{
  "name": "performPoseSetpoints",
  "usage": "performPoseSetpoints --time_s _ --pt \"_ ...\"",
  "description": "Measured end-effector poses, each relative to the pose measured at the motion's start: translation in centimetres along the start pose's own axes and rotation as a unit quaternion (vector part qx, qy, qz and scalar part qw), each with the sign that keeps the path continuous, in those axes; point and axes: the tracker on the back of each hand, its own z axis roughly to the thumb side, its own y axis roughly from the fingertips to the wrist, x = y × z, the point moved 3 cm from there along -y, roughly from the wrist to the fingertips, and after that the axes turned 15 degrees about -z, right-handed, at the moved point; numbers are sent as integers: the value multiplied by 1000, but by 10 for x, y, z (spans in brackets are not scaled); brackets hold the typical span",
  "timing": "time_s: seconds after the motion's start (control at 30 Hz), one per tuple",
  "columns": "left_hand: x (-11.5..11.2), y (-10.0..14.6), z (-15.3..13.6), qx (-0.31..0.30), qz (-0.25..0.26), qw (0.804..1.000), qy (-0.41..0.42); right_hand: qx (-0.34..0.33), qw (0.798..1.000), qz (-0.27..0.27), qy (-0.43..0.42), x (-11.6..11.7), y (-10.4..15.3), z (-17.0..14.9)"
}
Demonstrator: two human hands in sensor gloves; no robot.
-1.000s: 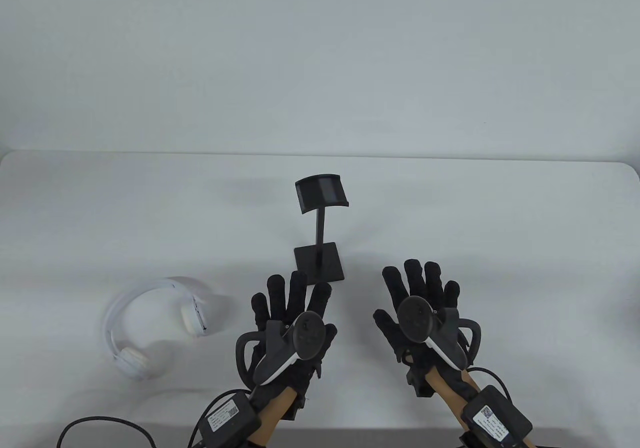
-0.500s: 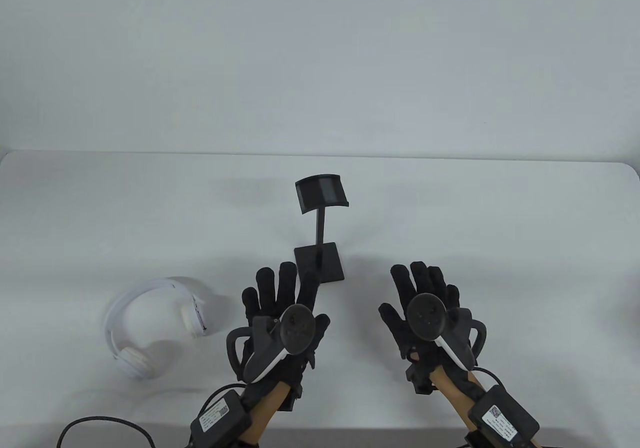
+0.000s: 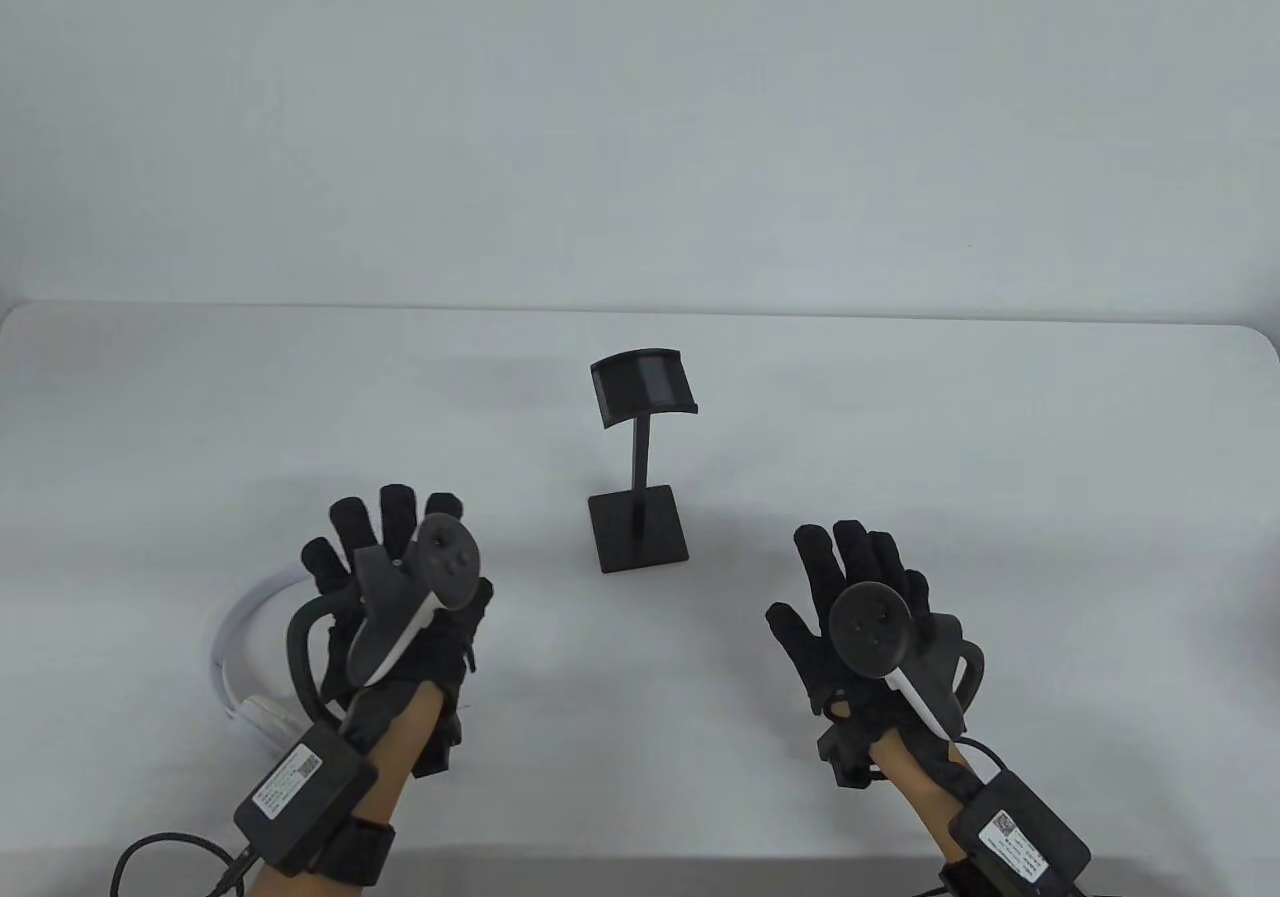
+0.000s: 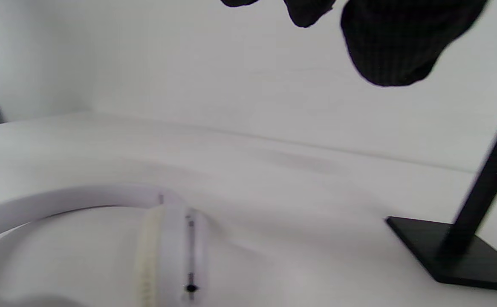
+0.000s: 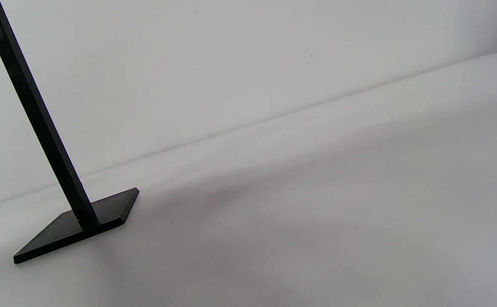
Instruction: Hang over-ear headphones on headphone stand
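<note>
Left hand (image 3: 400, 587), fingers spread and holding nothing, hovers above the white headphones (image 3: 245, 637), which lie flat on the table (image 3: 900, 417) at its near left. From the left wrist view the fingertips (image 4: 395, 47) hang clear above an earcup (image 4: 169, 256), with no contact yet. Right hand (image 3: 870, 627), equally open and empty, floats over bare tabletop on the opposite side. Between the two and farther back stands the black stand (image 3: 640, 467), upright on its square base, its curved saddle bare. Nothing has been lifted, so the task looks barely begun. Risks from here, as a judgement: a grip on one earcup alone could let the band swing and twist on the way up, and a swinging cup or a hurried pass could knock the slim post, tipping what looks like a light stand before the band settles on the saddle.
</note>
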Motion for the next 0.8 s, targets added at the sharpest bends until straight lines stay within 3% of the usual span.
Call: performPoseSetpoints --time_s 0.2,0.47,0.57,0.8 --pt "-2 -33 -81 104 -69 986 108 0 1000 6 2 1 0 0" --pt "-49 -62 -179 233 -158 918 280 0 1000 11 6 3 1 0" --pt "-67 -68 -204 265 -194 886 327 2 1000 12 6 4 0 -1" --pt "-93 -74 -224 310 -246 850 349 12 1000 14 7 6 -3 -6"
